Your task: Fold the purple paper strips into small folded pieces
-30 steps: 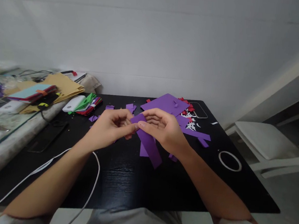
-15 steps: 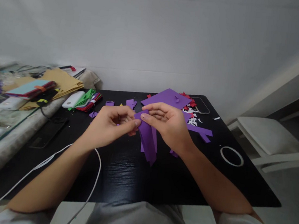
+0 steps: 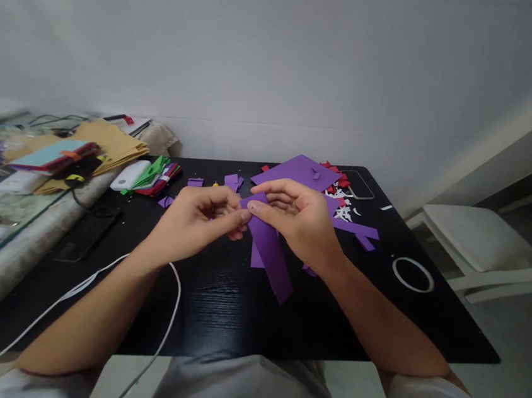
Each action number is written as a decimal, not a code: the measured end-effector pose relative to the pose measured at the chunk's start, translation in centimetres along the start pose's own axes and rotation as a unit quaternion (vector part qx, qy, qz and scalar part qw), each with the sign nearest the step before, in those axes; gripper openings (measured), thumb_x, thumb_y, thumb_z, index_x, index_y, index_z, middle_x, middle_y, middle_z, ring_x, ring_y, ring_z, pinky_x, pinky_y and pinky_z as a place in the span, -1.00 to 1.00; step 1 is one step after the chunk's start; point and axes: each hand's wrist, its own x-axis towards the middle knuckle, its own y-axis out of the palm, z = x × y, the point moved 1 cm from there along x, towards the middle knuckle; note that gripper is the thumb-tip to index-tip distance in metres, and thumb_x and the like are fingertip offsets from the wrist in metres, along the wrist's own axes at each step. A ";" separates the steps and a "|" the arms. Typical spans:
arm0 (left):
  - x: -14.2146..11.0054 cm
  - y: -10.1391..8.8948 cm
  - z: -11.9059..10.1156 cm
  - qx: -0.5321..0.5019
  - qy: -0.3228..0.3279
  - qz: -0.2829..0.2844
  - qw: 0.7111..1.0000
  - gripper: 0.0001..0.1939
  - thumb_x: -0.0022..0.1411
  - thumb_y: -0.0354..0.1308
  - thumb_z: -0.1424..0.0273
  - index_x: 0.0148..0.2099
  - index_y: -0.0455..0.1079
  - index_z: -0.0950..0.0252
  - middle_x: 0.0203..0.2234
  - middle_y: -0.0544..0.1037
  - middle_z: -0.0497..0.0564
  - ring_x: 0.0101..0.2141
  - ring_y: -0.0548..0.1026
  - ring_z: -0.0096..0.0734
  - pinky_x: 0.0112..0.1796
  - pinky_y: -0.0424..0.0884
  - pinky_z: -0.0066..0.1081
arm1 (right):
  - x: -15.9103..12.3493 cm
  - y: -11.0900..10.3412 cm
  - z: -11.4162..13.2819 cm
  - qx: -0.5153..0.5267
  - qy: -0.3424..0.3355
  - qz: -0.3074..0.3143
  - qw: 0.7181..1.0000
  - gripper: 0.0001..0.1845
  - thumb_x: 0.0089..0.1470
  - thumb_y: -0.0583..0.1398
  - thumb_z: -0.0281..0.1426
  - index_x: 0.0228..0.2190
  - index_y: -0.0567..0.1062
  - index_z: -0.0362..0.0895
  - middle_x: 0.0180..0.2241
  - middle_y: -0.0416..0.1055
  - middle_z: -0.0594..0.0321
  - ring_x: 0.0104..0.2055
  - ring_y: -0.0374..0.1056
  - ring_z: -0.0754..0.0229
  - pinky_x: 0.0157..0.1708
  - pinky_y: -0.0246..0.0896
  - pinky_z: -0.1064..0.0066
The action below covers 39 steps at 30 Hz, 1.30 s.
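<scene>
Both my hands meet over the middle of the table and pinch one purple paper strip [image 3: 271,260] near its top end. My left hand [image 3: 202,217] grips the left side of that end between thumb and fingers. On the other side, my right hand [image 3: 297,218] presses its thumb onto the paper, with the fingers curled behind. The strip hangs down at a slant, its lower end pointing right and toward me. Another purple piece shows behind it; whether it is joined to the strip I cannot tell. Fingers partly hide the held end.
Beyond my hands lie a large purple sheet [image 3: 297,169], white paper scraps [image 3: 343,211] and red scraps [image 3: 342,176]. Folded coloured paper [image 3: 157,175] is at the left, near a dark phone [image 3: 88,237]. A white cable [image 3: 174,303] crosses the front left; a white ring [image 3: 412,274] lies right.
The strip's hanging end has swung right and toward me, and its broad face now shows flatter. My hands keep nearly the same place and grip.
</scene>
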 end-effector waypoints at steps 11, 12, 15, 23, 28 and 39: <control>-0.1 -1.7 0.1 0.169 0.172 -0.080 0.967 -0.80 0.23 0.37 0.27 -0.12 0.60 0.21 -0.28 0.69 0.03 -0.31 0.63 -0.36 -0.23 0.58 -0.40 | -0.1 -0.1 0.3 0.017 0.005 0.002 1.000 -0.66 -0.08 0.46 -0.23 -0.25 0.62 -0.11 -0.24 0.62 0.20 -0.13 0.56 0.14 0.02 0.49 0.24; -0.1 -1.8 0.2 0.183 0.196 -0.088 0.959 -0.80 0.22 0.38 0.29 -0.10 0.61 0.17 -0.26 0.70 0.02 -0.27 0.64 -0.33 -0.18 0.58 -0.35 | -0.1 -0.1 0.3 0.024 0.008 0.006 1.000 -0.66 -0.08 0.47 -0.23 -0.25 0.62 -0.10 -0.23 0.63 0.20 -0.12 0.56 0.14 0.03 0.48 0.24; -0.1 -2.1 0.3 0.207 0.246 -0.091 0.942 -0.83 0.21 0.39 0.32 -0.12 0.63 0.11 -0.28 0.70 -0.02 -0.24 0.65 -0.30 -0.13 0.58 -0.30 | -0.2 -0.1 0.3 0.040 0.015 0.016 0.999 -0.67 -0.08 0.47 -0.24 -0.26 0.62 -0.10 -0.22 0.63 0.20 -0.12 0.57 0.14 0.06 0.47 0.23; -0.1 -2.0 0.3 0.218 0.250 -0.081 0.940 -0.83 0.20 0.39 0.30 -0.13 0.64 0.12 -0.29 0.71 -0.02 -0.27 0.66 -0.30 -0.16 0.60 -0.32 | -0.2 -0.1 0.4 0.034 0.029 0.030 0.999 -0.65 -0.11 0.48 -0.22 -0.29 0.60 -0.10 -0.25 0.63 0.20 -0.14 0.56 0.14 0.02 0.47 0.24; -0.2 -1.9 0.2 0.225 0.257 -0.077 0.937 -0.83 0.21 0.38 0.33 -0.12 0.64 0.11 -0.28 0.71 -0.01 -0.25 0.66 -0.29 -0.14 0.60 -0.32 | -0.1 -0.1 0.2 0.038 0.022 0.031 0.999 -0.64 -0.13 0.49 -0.24 -0.29 0.60 -0.12 -0.26 0.63 0.21 -0.15 0.56 0.15 0.02 0.47 0.24; -0.1 -2.0 0.4 0.232 0.279 -0.069 0.930 -0.81 0.23 0.37 0.36 -0.08 0.64 0.13 -0.25 0.72 0.00 -0.23 0.67 -0.30 -0.12 0.59 -0.34 | -0.1 -0.1 0.1 0.031 0.024 0.028 0.999 -0.63 -0.15 0.49 -0.23 -0.29 0.61 -0.12 -0.29 0.63 0.22 -0.18 0.57 0.15 -0.02 0.49 0.23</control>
